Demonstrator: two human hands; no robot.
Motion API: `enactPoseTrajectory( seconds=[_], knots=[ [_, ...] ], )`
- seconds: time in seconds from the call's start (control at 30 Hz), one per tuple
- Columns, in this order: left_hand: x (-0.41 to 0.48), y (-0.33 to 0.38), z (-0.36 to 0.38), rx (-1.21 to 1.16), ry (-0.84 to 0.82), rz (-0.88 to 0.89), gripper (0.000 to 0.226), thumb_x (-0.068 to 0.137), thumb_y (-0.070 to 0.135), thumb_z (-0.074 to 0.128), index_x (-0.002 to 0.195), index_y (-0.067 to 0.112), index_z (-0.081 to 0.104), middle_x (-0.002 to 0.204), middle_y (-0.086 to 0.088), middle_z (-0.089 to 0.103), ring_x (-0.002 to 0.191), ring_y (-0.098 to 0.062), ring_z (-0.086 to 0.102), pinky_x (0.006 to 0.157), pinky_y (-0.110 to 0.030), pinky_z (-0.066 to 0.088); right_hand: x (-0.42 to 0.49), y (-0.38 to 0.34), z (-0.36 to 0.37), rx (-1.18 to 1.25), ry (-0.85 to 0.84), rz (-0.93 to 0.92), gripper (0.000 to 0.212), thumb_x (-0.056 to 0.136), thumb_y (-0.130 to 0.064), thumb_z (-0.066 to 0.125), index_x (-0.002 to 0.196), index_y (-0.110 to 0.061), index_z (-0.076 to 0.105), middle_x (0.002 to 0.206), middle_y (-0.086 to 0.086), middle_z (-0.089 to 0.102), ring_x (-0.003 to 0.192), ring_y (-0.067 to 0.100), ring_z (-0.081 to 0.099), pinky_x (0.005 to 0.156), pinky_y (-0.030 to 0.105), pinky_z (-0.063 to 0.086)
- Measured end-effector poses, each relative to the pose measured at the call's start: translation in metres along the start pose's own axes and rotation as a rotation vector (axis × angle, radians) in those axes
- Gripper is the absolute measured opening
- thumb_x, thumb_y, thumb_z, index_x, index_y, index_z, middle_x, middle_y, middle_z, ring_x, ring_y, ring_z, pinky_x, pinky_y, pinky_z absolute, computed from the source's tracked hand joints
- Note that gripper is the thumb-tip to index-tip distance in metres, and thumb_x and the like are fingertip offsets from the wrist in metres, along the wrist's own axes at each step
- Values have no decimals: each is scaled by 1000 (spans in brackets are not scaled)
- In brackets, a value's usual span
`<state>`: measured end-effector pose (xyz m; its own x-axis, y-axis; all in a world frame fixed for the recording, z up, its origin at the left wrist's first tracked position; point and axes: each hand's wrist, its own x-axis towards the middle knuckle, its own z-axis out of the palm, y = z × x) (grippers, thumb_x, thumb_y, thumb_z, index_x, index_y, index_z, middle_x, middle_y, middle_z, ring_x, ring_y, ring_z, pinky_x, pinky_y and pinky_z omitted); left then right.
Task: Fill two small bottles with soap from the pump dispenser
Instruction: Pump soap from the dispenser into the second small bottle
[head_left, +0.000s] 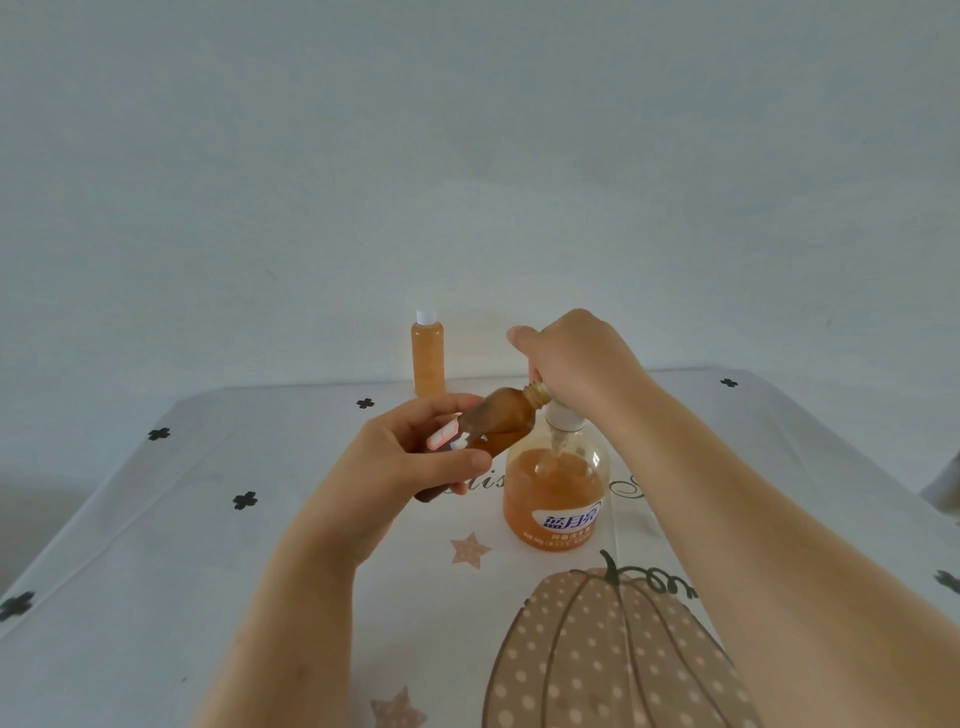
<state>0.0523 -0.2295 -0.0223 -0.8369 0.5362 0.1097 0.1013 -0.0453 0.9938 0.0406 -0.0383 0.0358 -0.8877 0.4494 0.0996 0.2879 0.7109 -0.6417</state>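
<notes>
Left grip (410, 462) pinches brown bottle (506, 415), neck slanting up-right under right grip (576, 358) clutching pump dispenser (556, 493).

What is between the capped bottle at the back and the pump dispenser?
Head view: the brown bottle, tilted in the left hand, mouth at the pump.

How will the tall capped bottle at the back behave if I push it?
The capped bottle looks tall and narrow, so a push near its top would likely tip it. It appears nearly full of orange soap, so probably heavy for its size. With its white cap on, spilling seems unlikely.
</notes>
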Motion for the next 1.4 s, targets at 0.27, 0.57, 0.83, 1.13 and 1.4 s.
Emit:
enactPoseTrajectory(
  seconds=[0.27,0.57,0.83,1.13,1.4],
  knots=[
    [-3,2,5,-39,-8,51,40,69,13,79,104,32,77,84,-5,66,69,-20,57,70,-40,39,-6,-5,-7,-19,6,4,44,94,-40,48,97,-4,73,79,6,66,65,23,56,67,33,46],
    [-6,4,6,-20,5,95,42,68,16,87,105,35,78,84,0,70,70,-22,57,69,-37,45,-11,-14,-19,-153,-30,1,40,98,-40,43,98,-11,70,88,7,71,71,24,61,72,33,49],
    [-5,5,1,4,10,87,35,70,19,77,104,29,78,74,-8,67,61,-18,58,59,-25,43,-9,-12,-11,-165,2,-16,37,96,-39,46,89,-10,69,76,3,64,64,21,55,62,30,40],
    [-2,1,-2,-5,-14,42,36,70,19,79,105,24,77,76,-14,65,62,-22,56,71,-44,36,-10,-5,-3,-84,19,-23,38,94,-34,49,64,-13,41,60,2,41,54,22,39,54,29,30],
    [-5,3,3,-19,-24,54,34,69,24,79,102,31,78,76,-12,68,61,-18,59,61,-30,39,-14,-9,-9,-36,48,2,35,91,-33,50,91,-6,72,88,8,74,64,23,55,60,29,40]
  ],
)
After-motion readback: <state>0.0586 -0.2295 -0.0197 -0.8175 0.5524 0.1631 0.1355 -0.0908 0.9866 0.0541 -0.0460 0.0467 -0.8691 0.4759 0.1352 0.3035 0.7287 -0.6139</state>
